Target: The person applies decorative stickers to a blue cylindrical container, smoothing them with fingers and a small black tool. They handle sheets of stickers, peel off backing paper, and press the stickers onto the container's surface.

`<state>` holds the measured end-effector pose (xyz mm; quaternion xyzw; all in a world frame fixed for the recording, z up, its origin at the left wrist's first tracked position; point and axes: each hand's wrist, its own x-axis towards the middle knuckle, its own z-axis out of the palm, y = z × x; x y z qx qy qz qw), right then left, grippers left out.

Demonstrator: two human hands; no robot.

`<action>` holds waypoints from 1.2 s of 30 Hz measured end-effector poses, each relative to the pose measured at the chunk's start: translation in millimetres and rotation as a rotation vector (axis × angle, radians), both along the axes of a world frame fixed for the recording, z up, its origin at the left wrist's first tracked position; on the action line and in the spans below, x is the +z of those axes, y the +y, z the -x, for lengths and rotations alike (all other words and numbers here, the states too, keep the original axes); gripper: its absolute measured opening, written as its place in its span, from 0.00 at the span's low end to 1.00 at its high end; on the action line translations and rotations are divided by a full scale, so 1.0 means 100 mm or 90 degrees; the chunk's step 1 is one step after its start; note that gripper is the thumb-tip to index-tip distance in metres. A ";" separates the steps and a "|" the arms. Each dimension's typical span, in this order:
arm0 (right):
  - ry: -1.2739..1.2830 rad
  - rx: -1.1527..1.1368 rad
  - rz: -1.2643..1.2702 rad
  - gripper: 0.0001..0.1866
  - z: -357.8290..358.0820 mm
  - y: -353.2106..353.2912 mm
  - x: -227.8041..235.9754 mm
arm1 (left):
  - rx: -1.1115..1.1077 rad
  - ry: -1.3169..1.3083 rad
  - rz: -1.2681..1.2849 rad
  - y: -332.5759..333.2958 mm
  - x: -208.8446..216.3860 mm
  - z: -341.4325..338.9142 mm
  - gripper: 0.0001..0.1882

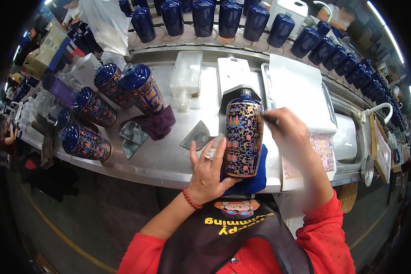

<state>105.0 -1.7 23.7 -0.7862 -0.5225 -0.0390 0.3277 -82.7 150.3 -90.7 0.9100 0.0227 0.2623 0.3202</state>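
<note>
The bottle (243, 141) sits near the table's (164, 157) front edge, its neck pointing away from the person and its base on a blue cloth (259, 177). The left hand (206, 171) is half open, fingers spread along the bottle's left flank, thumb by the base; it seems to steady more than grip. The right hand (287, 128) is closed around a small dark tool (270, 119) at the right edge; blur hides whether the tool touches.

The bottle looks like glazed ceramic or glass: stiff, probably fairly heavy, slippery and liable to chip. Best hold is 1 hand under the base and 1 at the shoulder, off the patterned band in case it smears.

No brand shows clearly on this bottle, only flowers and scrolls. Of the 5 patterned bottles at left, 1 (143, 91) has a blue panel with gold characters. The apron (201, 249) carries yellow lettering, upside down here, beside a cartoon.
</note>
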 end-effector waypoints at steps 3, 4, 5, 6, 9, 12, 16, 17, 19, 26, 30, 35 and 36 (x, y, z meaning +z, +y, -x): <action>-0.166 -0.046 -0.001 0.32 -0.19 -0.07 -0.33 | -0.049 -0.029 0.051 0.18 0.14 -0.08 0.55; -0.169 -0.029 0.019 0.35 -0.19 -0.08 -0.44 | -0.060 -0.016 0.078 0.26 0.18 -0.17 0.54; -0.176 -0.012 0.053 0.37 -0.18 -0.08 -0.53 | -0.050 -0.023 0.053 0.34 0.21 -0.27 0.52; -0.155 -0.030 0.056 0.38 -0.16 -0.08 -0.61 | -0.052 -0.031 0.048 0.40 0.24 -0.40 0.50; -0.070 -0.055 0.031 0.39 -0.08 -0.07 -0.69 | -0.061 -0.021 0.021 0.45 0.29 -0.62 0.48; -0.012 -0.040 -0.024 0.40 -0.04 -0.06 -0.66 | -0.058 -0.018 0.012 0.43 0.31 -0.68 0.47; -0.004 -0.040 -0.034 0.41 -0.05 -0.02 -0.65 | -0.052 -0.022 0.006 0.42 0.33 -0.68 0.46; -0.014 -0.034 -0.033 0.41 -0.05 -0.01 -0.66 | -0.047 -0.028 0.003 0.42 0.32 -0.69 0.46; 0.003 -0.035 -0.044 0.40 -0.06 -0.01 -0.68 | -0.046 -0.036 0.001 0.42 0.31 -0.70 0.46; 0.054 -0.054 -0.085 0.27 0.13 -0.25 -0.70 | -0.075 -0.028 0.074 0.41 0.26 -0.48 0.46; 0.235 -0.020 -0.113 0.34 0.33 -0.31 -0.75 | -0.093 0.006 0.035 0.34 0.24 -0.42 0.48; 0.208 -0.002 -0.079 0.42 0.40 -0.31 -0.77 | -0.097 -0.004 0.009 0.36 0.23 -0.44 0.49; 0.230 0.006 -0.083 0.44 0.39 -0.32 -0.76 | -0.095 -0.004 0.008 0.36 0.23 -0.44 0.49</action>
